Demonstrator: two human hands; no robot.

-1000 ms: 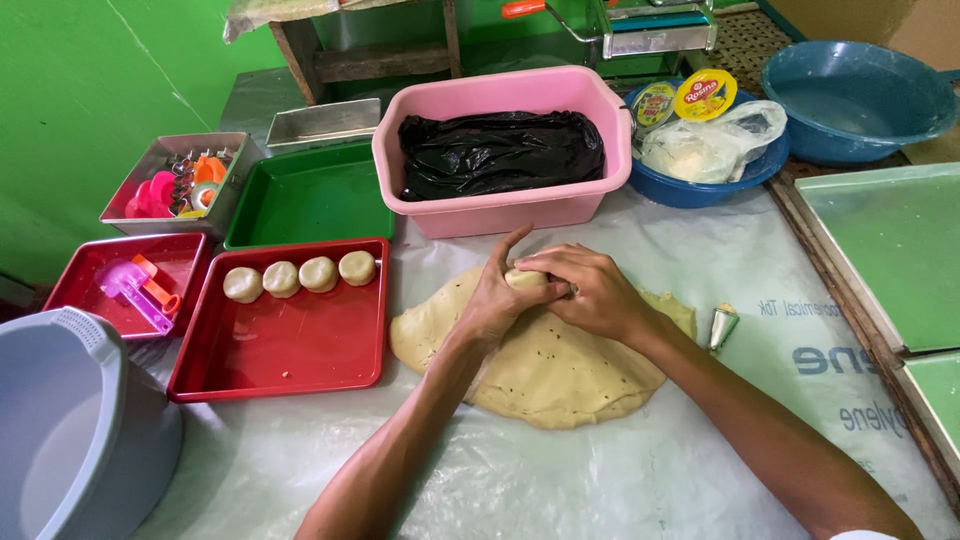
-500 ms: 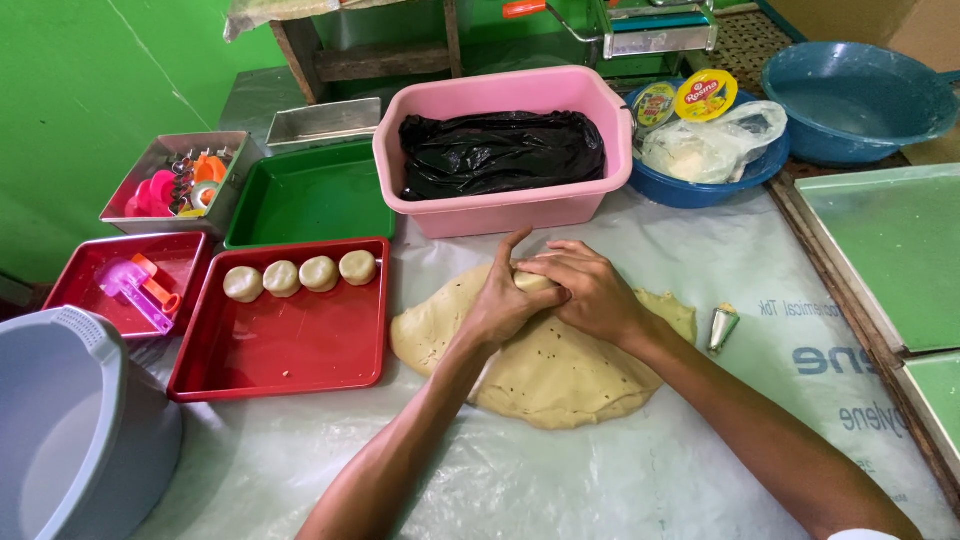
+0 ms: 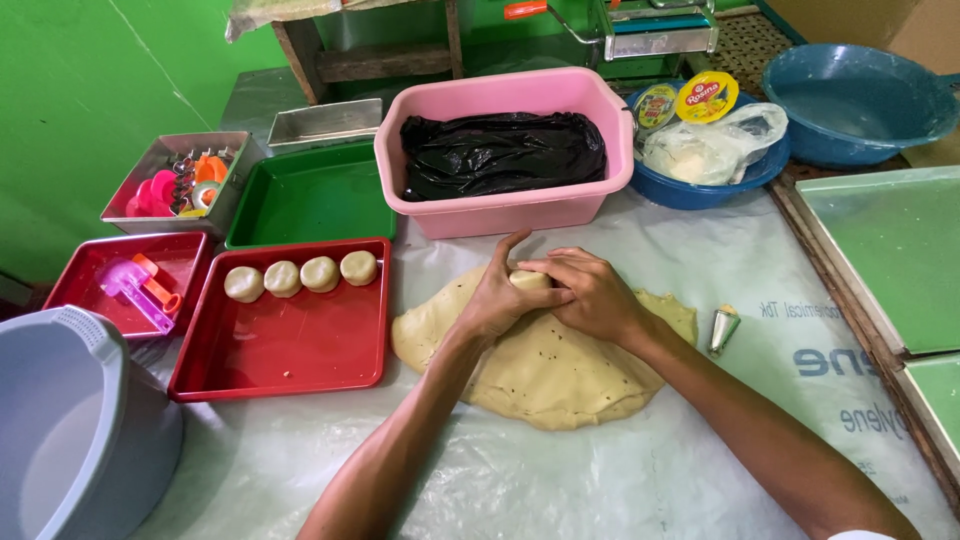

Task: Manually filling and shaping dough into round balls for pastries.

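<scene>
Two bare hands meet over a small lump of dough, pressed between them above a wide, flattened sheet of speckled dough that lies on a clear plastic cover over the table. The left hand curls around the lump from one side, thumb raised and fingers bent against it; the right hand closes over it from the other, fingers folded across the top. Only a pale sliver of the lump shows between the thumbs.

Just left of the dough sheet sits a red tray holding four round dough balls in a row along its far edge. Beyond that tray lie a green tray and a metal tin of coloured cutters, and further left a second red tray with a pink plastic tool. A grey plastic tub stands at the near left.

Directly behind the dough sheet is a pink basin lined with black plastic. To the right of the basin a blue bowl holds a clear bag and two round lidded tubs, with a larger blue basin beyond. A small metal piping nozzle rests just right of the dough sheet.
</scene>
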